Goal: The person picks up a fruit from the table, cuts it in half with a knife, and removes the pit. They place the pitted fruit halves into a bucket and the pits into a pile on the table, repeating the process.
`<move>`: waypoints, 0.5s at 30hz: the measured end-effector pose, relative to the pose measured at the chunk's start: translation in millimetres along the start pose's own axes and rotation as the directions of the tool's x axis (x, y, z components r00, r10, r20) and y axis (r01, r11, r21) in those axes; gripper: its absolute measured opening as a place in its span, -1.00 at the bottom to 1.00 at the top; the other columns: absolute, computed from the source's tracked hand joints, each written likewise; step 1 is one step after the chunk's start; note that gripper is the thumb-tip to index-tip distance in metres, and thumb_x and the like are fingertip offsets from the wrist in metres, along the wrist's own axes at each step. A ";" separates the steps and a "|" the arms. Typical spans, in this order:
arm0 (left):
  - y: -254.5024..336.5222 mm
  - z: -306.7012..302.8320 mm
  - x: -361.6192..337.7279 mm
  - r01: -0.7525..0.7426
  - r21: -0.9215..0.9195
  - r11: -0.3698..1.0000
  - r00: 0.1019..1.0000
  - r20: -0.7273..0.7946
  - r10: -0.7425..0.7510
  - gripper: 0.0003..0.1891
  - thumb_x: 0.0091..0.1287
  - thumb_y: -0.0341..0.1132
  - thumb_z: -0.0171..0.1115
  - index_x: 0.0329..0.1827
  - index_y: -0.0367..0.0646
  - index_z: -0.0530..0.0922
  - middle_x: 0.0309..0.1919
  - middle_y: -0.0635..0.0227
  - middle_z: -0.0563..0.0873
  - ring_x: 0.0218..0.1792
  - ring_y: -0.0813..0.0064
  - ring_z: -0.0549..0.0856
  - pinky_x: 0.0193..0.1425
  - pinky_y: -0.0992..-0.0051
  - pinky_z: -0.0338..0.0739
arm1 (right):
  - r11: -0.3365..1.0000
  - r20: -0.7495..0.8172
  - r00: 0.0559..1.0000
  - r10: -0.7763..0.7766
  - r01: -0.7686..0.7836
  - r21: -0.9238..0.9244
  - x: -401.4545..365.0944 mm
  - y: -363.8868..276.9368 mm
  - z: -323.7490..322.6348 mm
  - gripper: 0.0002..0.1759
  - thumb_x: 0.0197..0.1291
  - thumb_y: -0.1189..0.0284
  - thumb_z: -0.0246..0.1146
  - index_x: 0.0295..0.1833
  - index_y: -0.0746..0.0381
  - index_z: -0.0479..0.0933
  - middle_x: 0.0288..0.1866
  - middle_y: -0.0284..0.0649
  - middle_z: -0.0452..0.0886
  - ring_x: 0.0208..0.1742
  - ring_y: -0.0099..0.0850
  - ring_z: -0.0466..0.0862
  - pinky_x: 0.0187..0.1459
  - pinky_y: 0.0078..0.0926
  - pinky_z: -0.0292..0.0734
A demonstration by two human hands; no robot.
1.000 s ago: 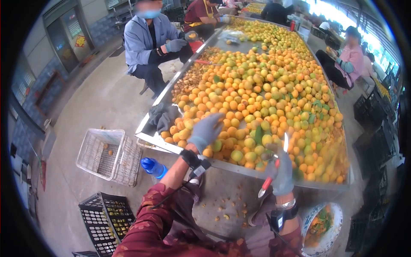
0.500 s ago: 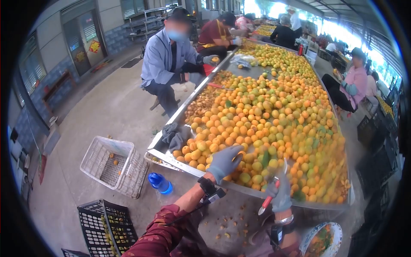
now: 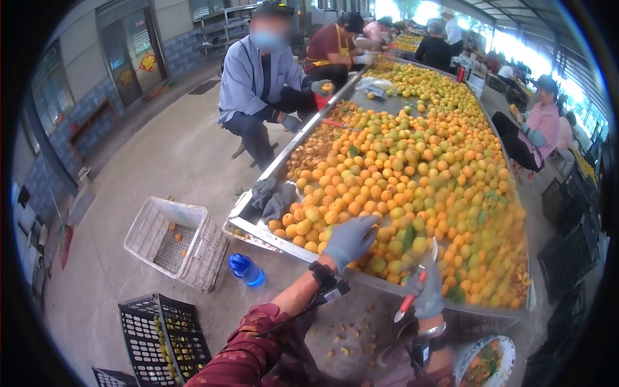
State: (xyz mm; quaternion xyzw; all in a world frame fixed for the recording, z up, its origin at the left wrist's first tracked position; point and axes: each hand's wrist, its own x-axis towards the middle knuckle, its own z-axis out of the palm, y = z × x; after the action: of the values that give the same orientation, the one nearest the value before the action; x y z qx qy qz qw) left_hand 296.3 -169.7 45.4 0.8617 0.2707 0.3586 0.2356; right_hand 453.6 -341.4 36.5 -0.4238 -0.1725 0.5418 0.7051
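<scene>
Grey-gloved left hand (image 3: 351, 240): resting on the near edge of the apricot pile (image 3: 400, 174), with fingers curling over one orange fruit. Whether they are gripping it cannot be told. Right hand (image 3: 427, 293): clasping a red-handled knife (image 3: 411, 298) tightly, its long axis tilting up toward the pile. That fruit is lying left of and beyond the blade, with the left hand nearer. Metal table (image 3: 290, 253) bearing all.
</scene>
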 end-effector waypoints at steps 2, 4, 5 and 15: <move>2.0 -0.2 1.2 0.054 0.041 0.998 0.997 0.047 -0.056 -0.80 0.33 -0.26 0.08 -0.04 -0.07 0.49 -0.17 0.24 0.62 -0.18 0.11 0.62 -0.19 0.19 0.52 | 1.000 0.005 1.000 0.011 -0.011 0.013 1.0 -0.1 0.2 -0.49 0.41 0.09 -0.02 0.15 0.32 0.44 -0.43 -0.24 0.57 -0.77 -0.75 0.07 -0.72 -0.76 -0.06; -3.5 4.6 1.2 0.042 0.067 0.997 0.999 0.023 -0.044 -0.78 0.34 -0.26 0.10 0.01 -0.03 0.52 -0.18 0.29 0.65 -0.20 0.16 0.65 -0.22 0.25 0.53 | 0.998 0.011 1.000 0.018 -0.018 0.061 4.3 0.6 -4.3 -0.50 0.41 0.10 -0.02 0.14 0.32 0.45 -0.43 -0.25 0.56 -0.77 -0.75 0.06 -0.72 -0.77 -0.06; -3.5 4.7 1.8 0.026 0.095 0.995 1.000 0.006 -0.027 -0.75 0.34 -0.25 0.12 0.05 0.02 0.54 -0.19 0.35 0.67 -0.21 0.22 0.67 -0.26 0.31 0.54 | 0.998 0.014 1.000 0.020 -0.021 0.055 4.5 0.4 -5.2 -0.50 0.41 0.10 -0.02 0.14 0.32 0.45 -0.43 -0.25 0.56 -0.77 -0.75 0.06 -0.72 -0.77 -0.06; 3.4 0.4 -0.4 0.045 0.006 0.999 0.999 0.011 -0.045 -0.72 0.34 -0.22 0.11 0.07 -0.01 0.52 -0.15 0.26 0.66 -0.18 0.16 0.66 -0.21 0.26 0.54 | 0.997 -0.073 0.996 0.052 -0.047 0.067 2.4 6.6 4.9 -0.55 0.41 0.14 0.00 0.10 0.31 0.48 -0.40 -0.25 0.58 -0.78 -0.76 0.05 -0.75 -0.79 -0.04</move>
State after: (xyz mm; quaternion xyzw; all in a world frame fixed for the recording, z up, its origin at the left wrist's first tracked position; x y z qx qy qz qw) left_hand 297.5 -172.6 47.0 0.8582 0.2896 0.3475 0.2427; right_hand 446.9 -336.9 33.7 -0.4246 -0.1175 0.5482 0.7109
